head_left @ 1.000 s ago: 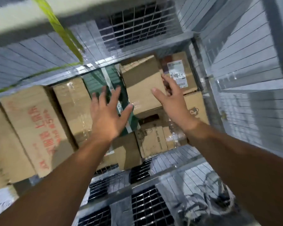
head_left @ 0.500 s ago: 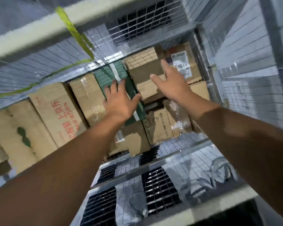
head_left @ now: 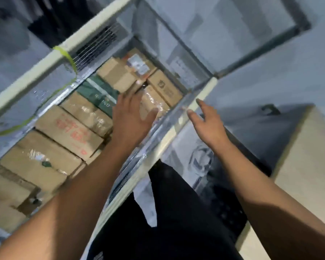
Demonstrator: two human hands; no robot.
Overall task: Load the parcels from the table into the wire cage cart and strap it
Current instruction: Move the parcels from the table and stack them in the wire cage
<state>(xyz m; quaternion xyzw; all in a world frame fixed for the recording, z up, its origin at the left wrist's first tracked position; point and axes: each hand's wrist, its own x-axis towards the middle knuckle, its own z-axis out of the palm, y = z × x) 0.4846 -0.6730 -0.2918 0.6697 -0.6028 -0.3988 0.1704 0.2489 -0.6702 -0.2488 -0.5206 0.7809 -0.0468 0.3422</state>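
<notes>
Leftmost, a yellow-green strap [head_left: 64, 53] looped over the cream padded far rail of the grey wire cage cart [head_left: 26, 79], its tail trailing down the mesh wall. Below it, brown cardboard parcels [head_left: 45, 162] lay packed side by side across the cart floor, touching one another with little open room between them. One carried red print [head_left: 69, 130]; a dark green box [head_left: 97, 91] sat further along the same row. The nearest parcels at the lower left were cut off by the frame edge.

The left hand [head_left: 131, 113] hovered inside the cage above the parcels, fingers straight and spread, holding nothing. It hid part of a tape-wrapped parcel [head_left: 154, 102]. The cart's near rail [head_left: 165, 136] ran diagonally between the two hands.

The right hand [head_left: 208, 124] was outside the cage, just beside that rail, fingers apart and empty; blur hid whether its fingertips touched the rail. At the far right, a pale wooden counter [head_left: 308, 156] was cut off by the frame.
</notes>
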